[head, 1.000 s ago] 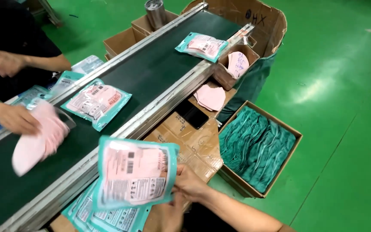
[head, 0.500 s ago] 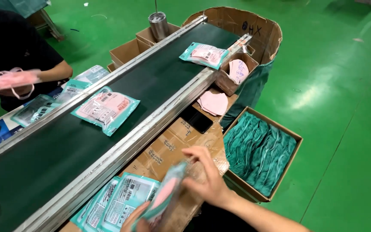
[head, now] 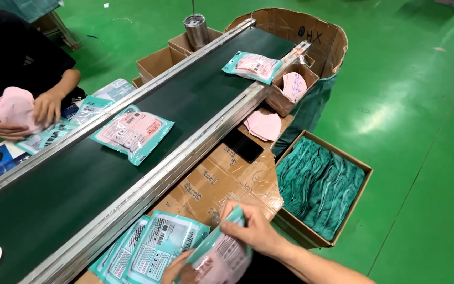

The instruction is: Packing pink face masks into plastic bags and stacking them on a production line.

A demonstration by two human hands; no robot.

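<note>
Across the belt at far left, a co-worker's hands [head: 24, 113] press a pink mask stack [head: 14, 107]. On the conveyor belt [head: 53, 200] lies a sealed pack [head: 132, 133], flat so it rides well. Your left hand [head: 177, 271], half hidden at the frame edge, supports the teal pouch [head: 217, 260] from below; grip I cannot tell. Your right hand [head: 253, 231] pinches its top edge closed w/ fingers, tilting it, prob. so the mouth faces you. Box of teal pouches [head: 319, 186] sits near on the right.

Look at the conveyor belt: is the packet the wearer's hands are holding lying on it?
No: the packet is held by the right hand and left hand beside the conveyor belt, above flattened cardboard.
</note>
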